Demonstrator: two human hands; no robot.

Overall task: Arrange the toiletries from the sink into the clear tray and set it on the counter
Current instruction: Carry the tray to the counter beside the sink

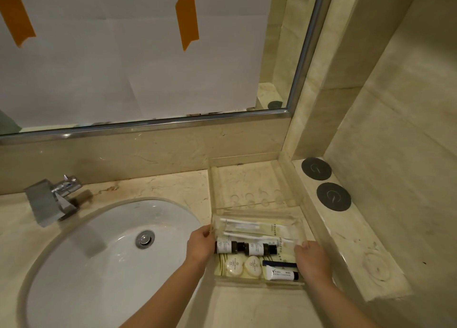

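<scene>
While both hands grip the clear tray from opposite ends, it sits on the marble table just right of the white sink. The left hand curls its fingers over the tray's left wall, thumb on the outside. The right hand wraps the right wall in the same way, fingers bent onto the rim. Between the hands, inside the tray, lie two wrapped toothbrushes along the far side, two small dark-capped bottles on their sides in the middle, and two oval soaps at the near side. Beside the soaps, close to the right hand, lie a dark comb and a white tube. Beyond the tray a second clear tray stands against the wall. On the ledge to the right are two round dark coasters. A chrome faucet stands behind the sink.
</scene>
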